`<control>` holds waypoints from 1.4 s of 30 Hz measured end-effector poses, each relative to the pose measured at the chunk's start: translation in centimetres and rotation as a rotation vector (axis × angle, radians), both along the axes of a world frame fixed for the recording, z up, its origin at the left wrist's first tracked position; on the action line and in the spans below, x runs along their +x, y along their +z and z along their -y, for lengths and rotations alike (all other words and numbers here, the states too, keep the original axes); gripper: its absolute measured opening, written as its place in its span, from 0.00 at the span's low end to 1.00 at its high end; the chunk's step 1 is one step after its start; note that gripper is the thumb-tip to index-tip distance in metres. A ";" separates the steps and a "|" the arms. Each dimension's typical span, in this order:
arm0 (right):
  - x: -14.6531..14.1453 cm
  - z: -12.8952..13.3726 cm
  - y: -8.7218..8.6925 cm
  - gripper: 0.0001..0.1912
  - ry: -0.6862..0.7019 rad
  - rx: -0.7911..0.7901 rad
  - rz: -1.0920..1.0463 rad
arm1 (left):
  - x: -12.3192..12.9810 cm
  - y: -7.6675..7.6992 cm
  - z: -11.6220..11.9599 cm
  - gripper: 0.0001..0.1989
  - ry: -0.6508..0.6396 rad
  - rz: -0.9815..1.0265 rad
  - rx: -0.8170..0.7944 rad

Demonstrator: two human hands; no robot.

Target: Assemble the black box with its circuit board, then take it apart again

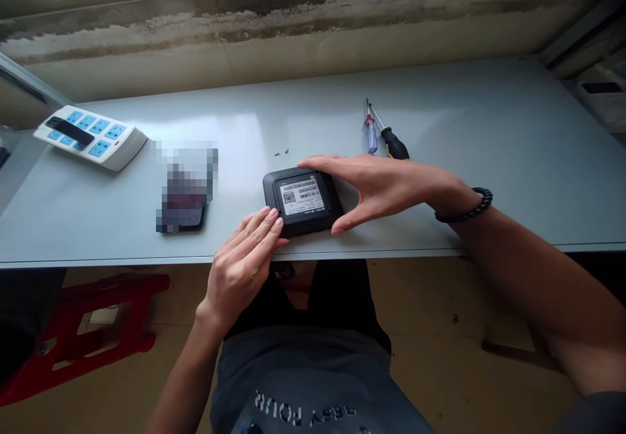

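A flat black electronic box (320,227) lies on the table near its front edge, with a white label (312,203) bearing a QR code and barcodes facing up. My left hand (242,261) has its fingers pressed together on the box's near left corner; its thumb is partly hidden beneath them. Around the right side spans my right hand (379,186), fingers along the far edge and thumb at the near right corner. Just beyond the box are two tiny screws, one screw (276,154) beside another screw (287,151).
A clear blue-handled screwdriver (370,135) and a black-handled screwdriver (394,144) lie beyond my right hand. To the left are a partly blurred-out phone-like object (188,217) and a white power strip (128,150) with a black bar on top. A red stool (98,330) stands below the table.
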State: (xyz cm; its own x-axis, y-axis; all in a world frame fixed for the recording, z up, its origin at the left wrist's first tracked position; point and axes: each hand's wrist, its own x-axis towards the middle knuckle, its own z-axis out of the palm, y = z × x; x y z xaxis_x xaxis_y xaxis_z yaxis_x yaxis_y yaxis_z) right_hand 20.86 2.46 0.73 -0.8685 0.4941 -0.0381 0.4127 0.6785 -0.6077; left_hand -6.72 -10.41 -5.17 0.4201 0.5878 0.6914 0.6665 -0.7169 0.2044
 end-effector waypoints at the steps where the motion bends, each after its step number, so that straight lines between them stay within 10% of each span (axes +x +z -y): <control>1: 0.0 0.0 0.0 0.62 0.002 -0.002 -0.002 | -0.1 0.0 0.0 0.21 -0.004 -0.015 0.005; 42: 0.2 -0.6 -0.3 0.57 -0.007 -0.005 -0.051 | 0.7 -1.1 0.2 0.29 0.071 0.025 0.108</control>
State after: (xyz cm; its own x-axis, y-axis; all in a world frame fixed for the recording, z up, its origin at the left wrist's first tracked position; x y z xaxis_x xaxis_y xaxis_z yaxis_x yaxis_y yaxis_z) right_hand 21.11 3.03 0.44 -0.8660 0.5001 0.0033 0.3861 0.6727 -0.6312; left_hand -5.97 -10.64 -6.23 0.3620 0.5367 0.7622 0.7122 -0.6867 0.1453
